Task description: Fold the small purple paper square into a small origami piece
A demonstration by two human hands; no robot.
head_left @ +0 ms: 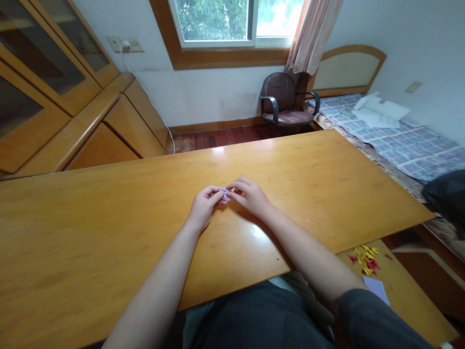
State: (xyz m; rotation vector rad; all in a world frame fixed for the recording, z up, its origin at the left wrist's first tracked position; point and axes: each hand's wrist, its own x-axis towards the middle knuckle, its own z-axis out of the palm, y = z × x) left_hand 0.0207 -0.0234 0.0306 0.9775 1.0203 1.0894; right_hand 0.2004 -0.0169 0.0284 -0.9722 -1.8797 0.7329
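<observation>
Both hands meet over the middle of the wooden table [119, 232], around a small folded piece of light purple paper [224, 192]. My left hand [206, 206] pinches its left side between thumb and fingers. From the right, my right hand [250, 195] grips the other side, thumb and index finger close together. Fingers cover much of the paper, so its exact folded shape cannot be made out.
Lower right, a side surface [410, 295] bears several yellow and red folded paper pieces [366, 259] and a stack of pale purple paper [377, 290]. Beyond the table are an armchair [281, 99], a bed [395, 135] and, at left, a wooden cabinet [87, 121].
</observation>
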